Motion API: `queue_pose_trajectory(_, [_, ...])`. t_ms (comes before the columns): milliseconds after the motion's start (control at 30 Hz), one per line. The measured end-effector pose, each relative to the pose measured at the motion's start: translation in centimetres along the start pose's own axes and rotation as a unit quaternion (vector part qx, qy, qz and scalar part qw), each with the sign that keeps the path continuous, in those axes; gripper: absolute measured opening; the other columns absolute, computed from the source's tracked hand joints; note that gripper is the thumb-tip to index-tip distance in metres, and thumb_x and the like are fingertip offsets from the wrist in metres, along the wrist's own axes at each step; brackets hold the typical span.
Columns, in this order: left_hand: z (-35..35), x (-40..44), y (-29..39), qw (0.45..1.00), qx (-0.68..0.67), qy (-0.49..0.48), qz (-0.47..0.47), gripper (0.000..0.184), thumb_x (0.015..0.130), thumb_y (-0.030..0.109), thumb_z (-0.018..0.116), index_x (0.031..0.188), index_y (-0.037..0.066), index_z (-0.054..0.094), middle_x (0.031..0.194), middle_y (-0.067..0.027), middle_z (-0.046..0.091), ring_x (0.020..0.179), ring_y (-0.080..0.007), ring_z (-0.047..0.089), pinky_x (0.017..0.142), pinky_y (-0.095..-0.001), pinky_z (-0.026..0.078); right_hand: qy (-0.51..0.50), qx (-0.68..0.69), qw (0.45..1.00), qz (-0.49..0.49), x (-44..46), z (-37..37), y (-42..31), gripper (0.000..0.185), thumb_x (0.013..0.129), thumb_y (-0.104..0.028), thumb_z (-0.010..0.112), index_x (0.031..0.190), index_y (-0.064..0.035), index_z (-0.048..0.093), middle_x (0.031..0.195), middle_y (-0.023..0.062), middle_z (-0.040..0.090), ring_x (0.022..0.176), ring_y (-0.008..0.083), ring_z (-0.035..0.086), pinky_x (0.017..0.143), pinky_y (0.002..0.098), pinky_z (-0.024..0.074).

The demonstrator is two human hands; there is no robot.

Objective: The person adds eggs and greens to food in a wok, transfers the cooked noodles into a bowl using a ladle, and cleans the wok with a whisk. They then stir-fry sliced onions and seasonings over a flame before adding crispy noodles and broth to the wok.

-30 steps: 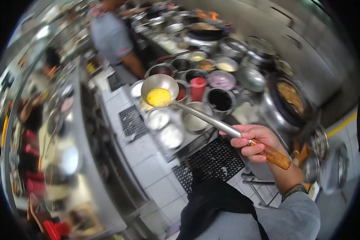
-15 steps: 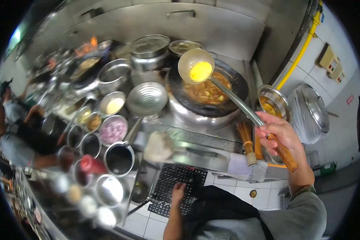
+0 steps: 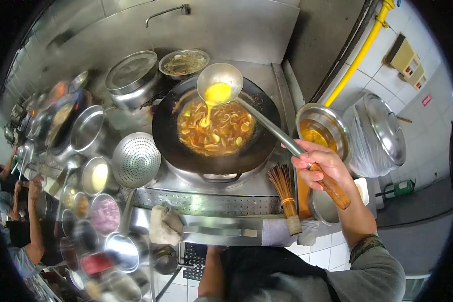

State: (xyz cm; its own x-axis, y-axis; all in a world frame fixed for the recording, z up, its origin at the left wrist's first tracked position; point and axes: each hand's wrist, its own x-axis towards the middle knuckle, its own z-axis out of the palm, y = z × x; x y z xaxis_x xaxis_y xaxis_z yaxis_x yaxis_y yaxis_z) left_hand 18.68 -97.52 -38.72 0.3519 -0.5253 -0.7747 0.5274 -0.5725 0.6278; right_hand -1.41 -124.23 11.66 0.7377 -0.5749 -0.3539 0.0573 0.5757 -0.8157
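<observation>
While yellow liquid (image 3: 218, 93), earlier pooled, streams into wok (image 3: 167, 140), right grip (image 3: 324, 162) clasping ladle (image 3: 268, 125), left grip hidden

At bottom centre, the counter front (image 3: 221, 222) hides the left hand beyond its forearm (image 3: 212, 277), while the red container (image 3: 95, 263), lower left, is blurred.

A person's right hand (image 3: 321, 167) grips the wooden handle (image 3: 332, 189) of a metal ladle (image 3: 220, 74), tilted above a black wok (image 3: 167, 138). Yellow liquid (image 3: 218, 92) streams down into brown soup (image 3: 226, 136) with pale strips. A perforated strainer (image 3: 137, 161) rests left of the wok; a bundled brush (image 3: 285, 194) and metal bowl (image 3: 321, 114) sit right.
</observation>
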Motion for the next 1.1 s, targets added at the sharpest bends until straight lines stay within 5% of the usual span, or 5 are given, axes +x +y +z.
queue_pose_trajectory(200, [-7.1, -8.1, 0.6, 0.953, 0.261, -0.061, 0.140, 0.042, 0.095, 0.025, 0.065, 0.129, 0.002, 0.060, 0.122, -0.0168, 0.067, 0.109, -0.0261, 0.064, 0.091, -0.0391, 0.052, 0.067, -0.046, 0.997, -0.005, -2.7, -0.6, -1.8, 0.024, 0.093, -0.012, 0.054, 0.114, -0.0022, 0.049, 0.080, 0.0002, 0.048, 0.046, 0.0033, 0.042, 0.033, 0.0213, 0.0378])
queue_pose_trajectory(300, [-6.5, -19.0, 11.4, 0.943, 0.309, -0.111, 0.062, 0.051, 0.095, 0.030, 0.065, 0.132, -0.004, 0.056, 0.118, -0.0150, 0.068, 0.097, -0.0164, 0.064, 0.084, -0.0329, 0.052, 0.058, -0.048, 0.997, 0.023, -4.3, -1.0, -2.1, 0.027, 0.092, -0.011, 0.053, 0.118, -0.0014, 0.048, 0.079, 0.0003, 0.047, 0.046, 0.0035, 0.042, 0.033, 0.0217, 0.0373])
queue_pose_trajectory(400, [-5.8, -24.1, 17.6, 0.938, 0.306, -0.099, 0.128, 0.046, 0.095, 0.024, 0.067, 0.131, -0.003, 0.057, 0.117, -0.0158, 0.068, 0.097, -0.0170, 0.065, 0.084, -0.0316, 0.052, 0.026, -0.014, 0.999, 0.044, -4.6, -1.0, -1.7, 0.035, 0.093, -0.012, 0.053, 0.126, -0.0012, 0.047, 0.080, 0.0000, 0.046, 0.046, 0.0034, 0.042, 0.034, 0.0220, 0.0384])
queue_pose_trajectory(733, [0.0, -28.5, 27.9, 0.844, 0.337, -0.001, 0.418, 0.040, 0.090, 0.017, 0.071, 0.125, 0.000, 0.062, 0.117, -0.0185, 0.067, 0.105, -0.0326, 0.066, 0.089, -0.0393, 0.052, -0.101, 0.156, 0.981, 0.049, 5.7, -1.6, 2.7, 0.024, 0.095, -0.010, 0.053, 0.118, -0.0048, 0.049, 0.082, 0.0009, 0.051, 0.051, 0.0032, 0.045, 0.037, 0.0212, 0.0396])
queue_pose_trajectory(1100, [4.2, -25.7, 34.2, 0.703, 0.371, 0.081, 0.601, 0.037, 0.082, 0.010, 0.076, 0.117, 0.002, 0.065, 0.122, -0.0177, 0.064, 0.111, -0.0372, 0.059, 0.097, -0.0429, 0.047, 0.129, -0.147, 0.980, -0.041, 6.4, -4.8, 0.2, 0.058, 0.090, -0.009, 0.058, 0.143, 0.0006, 0.036, 0.078, -0.0001, 0.051, 0.052, 0.0074, 0.047, 0.040, 0.0258, 0.0409])
